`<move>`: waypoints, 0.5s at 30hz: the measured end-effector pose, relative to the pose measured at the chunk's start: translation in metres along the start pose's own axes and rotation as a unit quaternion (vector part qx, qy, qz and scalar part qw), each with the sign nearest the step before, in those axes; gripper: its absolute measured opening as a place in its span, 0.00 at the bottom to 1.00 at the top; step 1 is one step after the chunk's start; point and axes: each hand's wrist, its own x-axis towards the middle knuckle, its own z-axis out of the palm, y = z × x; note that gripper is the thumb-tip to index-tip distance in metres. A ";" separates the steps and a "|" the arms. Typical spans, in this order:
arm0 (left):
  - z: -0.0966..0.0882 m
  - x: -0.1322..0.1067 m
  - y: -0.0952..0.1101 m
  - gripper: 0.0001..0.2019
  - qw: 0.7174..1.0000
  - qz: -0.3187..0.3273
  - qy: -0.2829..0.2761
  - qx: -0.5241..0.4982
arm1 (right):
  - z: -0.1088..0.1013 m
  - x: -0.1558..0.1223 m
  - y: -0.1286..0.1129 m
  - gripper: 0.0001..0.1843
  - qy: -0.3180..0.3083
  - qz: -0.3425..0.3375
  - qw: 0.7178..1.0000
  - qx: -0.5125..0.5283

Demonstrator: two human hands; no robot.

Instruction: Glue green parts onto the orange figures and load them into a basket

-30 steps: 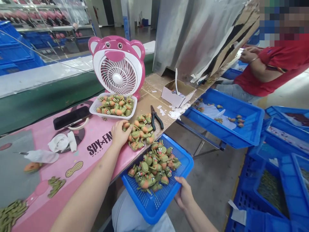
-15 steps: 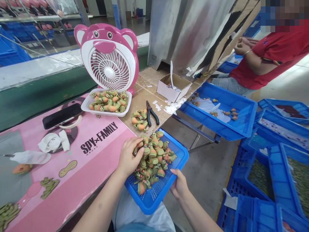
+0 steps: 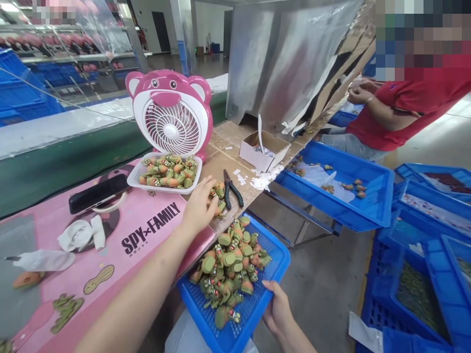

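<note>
My left hand point(image 3: 198, 207) is at the table's front edge, fingers apart and cupped against a few small green-and-orange figurines point(image 3: 220, 190) on the cardboard. Part of that group is hidden behind the fingers. With my right hand point(image 3: 276, 308) I grip the right rim of a blue perforated tray point(image 3: 270, 279), thumb on top. The tray sits tilted over my lap and holds a heap of similar figurines point(image 3: 230, 260). Just right of my left hand lie pliers point(image 3: 232, 190) with dark handles. Behind it stands a white basket point(image 3: 131, 180) full of figurines.
A pink bear-shaped fan point(image 3: 172, 117) stands behind the basket. A phone point(image 3: 97, 193) lies on the pink mat point(image 3: 147, 264). Farther right are a small open box point(image 3: 259, 159) and a large blue bin point(image 3: 371, 211). A co-worker in a red shirt point(image 3: 401, 115) sits beyond, near stacked blue crates.
My left hand has left the heap in the tray and moved up to the figurines beside the pliers. My right hand keeps its hold on the tray. The view has tipped upward.
</note>
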 end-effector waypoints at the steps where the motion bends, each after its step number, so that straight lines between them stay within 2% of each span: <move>1: 0.005 0.018 -0.004 0.21 0.999 0.001 -0.040 0.006 | 0.002 -0.001 0.000 0.28 0.003 -0.008 1.000 0.005; 3: 0.013 0.044 -0.007 0.21 0.994 -0.011 -0.111 0.020 | 0.006 -0.004 0.001 0.28 0.012 -0.019 1.000 0.012; 5: 0.020 0.052 -0.005 0.18 0.986 -0.035 -0.159 0.031 | 0.008 -0.006 0.001 0.28 0.015 -0.018 1.000 0.011; 7: 0.022 0.046 0.000 0.15 0.982 -0.064 -0.177 0.035 | 0.008 -0.006 0.000 0.27 0.010 -0.017 1.000 0.008; 11: 0.018 0.018 0.013 0.12 0.978 -0.100 -0.182 0.007 | 0.002 -0.001 -0.002 0.22 -0.001 -0.007 1.000 0.007; 15: 0.014 -0.004 0.025 0.13 0.976 -0.114 -0.179 -0.039 | -0.006 0.005 -0.004 0.25 -0.008 0.023 1.000 -0.001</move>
